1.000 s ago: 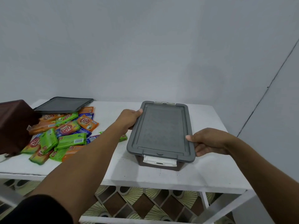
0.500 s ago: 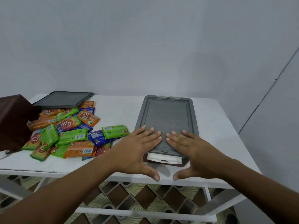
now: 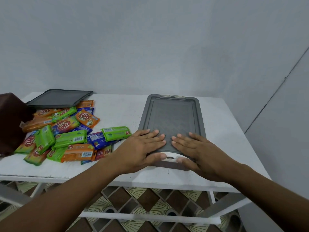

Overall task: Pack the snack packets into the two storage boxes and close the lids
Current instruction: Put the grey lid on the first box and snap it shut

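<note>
Currently: left grip (image 3: 142, 148) and right grip (image 3: 199, 148) flat, fingers straight, pressing near end of grey lid (image 3: 172, 114) onto storage box (image 3: 167, 165) at desk (image 3: 117, 114) right, thumbs by white latch (image 3: 169, 158); step judged lid-closing; next, latch snapped down, then loose snack packets (image 3: 63, 134) at left packed.

A single wide-angle view is given, worn on the head and held above and just before the near edge of the white table (image 3: 120, 111). It is aimed forward and down across the table toward the grey wall (image 3: 150, 47) behind it. The table is framed closely, its left end cut off, and the patterned floor (image 3: 145, 200) is seen beneath its near edge.
</note>
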The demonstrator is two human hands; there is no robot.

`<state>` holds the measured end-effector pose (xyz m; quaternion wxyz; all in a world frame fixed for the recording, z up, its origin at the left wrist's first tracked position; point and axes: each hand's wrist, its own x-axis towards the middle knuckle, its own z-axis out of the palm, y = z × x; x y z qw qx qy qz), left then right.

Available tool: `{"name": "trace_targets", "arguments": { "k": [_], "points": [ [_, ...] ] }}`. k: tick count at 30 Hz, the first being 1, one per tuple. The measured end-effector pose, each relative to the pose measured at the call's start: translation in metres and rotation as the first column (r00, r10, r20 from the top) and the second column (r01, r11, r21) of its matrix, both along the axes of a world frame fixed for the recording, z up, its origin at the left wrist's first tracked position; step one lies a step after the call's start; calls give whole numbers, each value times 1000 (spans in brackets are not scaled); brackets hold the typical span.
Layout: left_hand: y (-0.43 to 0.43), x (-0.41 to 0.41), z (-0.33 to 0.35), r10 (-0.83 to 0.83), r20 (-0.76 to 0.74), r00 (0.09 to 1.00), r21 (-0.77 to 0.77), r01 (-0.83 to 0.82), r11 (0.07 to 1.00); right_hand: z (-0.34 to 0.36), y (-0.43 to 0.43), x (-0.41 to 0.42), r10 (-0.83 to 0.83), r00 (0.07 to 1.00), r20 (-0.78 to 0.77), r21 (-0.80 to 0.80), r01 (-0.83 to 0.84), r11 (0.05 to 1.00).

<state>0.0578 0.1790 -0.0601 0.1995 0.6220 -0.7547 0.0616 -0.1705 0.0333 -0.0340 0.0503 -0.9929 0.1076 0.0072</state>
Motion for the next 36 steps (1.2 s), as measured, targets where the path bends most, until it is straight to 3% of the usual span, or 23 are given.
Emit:
{"name": "trace_targets", "arguments": {
  "k": [4,14,20,29,36],
  "points": [
    [-2,0,-4,11,-35,999,-37,-12,999,-3,-1,0,-4,1000,28,-2,4,1000],
    [2,0,2,35,-48,998,51,-32,998,-2,-4,4,-31,1000,5,64,30,998],
    [2,4,5,39,-84,996,140,-27,990,-5,-2,4,-40,997,67,51,36,998],
    [1,-1,2,39,-117,992,34,-35,999,-10,0,2,-41,992,115,22,39,999],
    [0,-8,9,97,-225,969,119,-72,990,-8,4,4,-71,990,126,104,58,993]
  ]
}}
